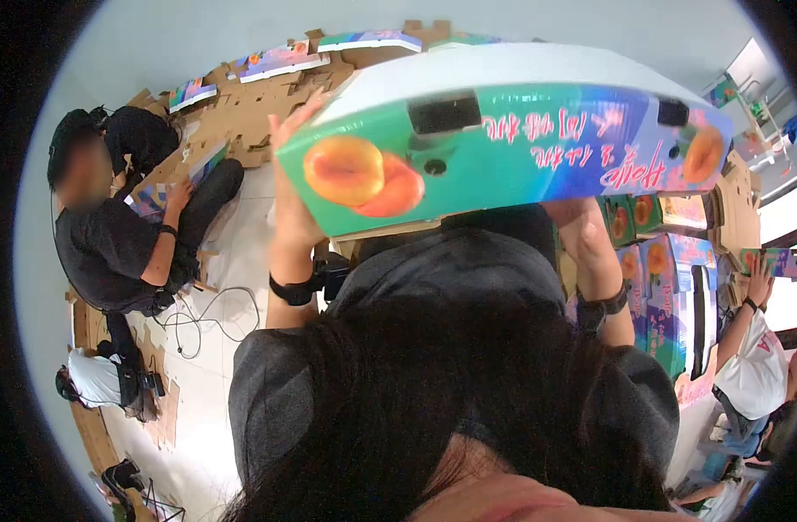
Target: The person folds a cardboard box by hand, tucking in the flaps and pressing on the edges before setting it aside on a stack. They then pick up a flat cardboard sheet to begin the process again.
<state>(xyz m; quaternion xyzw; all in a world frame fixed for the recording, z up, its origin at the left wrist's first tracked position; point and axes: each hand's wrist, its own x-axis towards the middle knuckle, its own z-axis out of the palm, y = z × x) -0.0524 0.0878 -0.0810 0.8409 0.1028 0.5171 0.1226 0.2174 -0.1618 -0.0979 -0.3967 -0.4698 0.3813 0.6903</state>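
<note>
I hold a green and blue printed fruit box with a white top, peach pictures and cut-out handle holes, raised in front of me. My left hand grips its left end, fingers spread up along the side. My right forearm reaches up under the box's right part. That hand is hidden behind the box, so only the wrist with a dark band shows. My dark hair and grey shirt fill the lower part of the view.
A person in black sits on the floor at left, handling a flat carton. Flattened cardboard covers the floor behind. Assembled printed boxes are stacked at right, beside a person in white. Cables lie on the floor.
</note>
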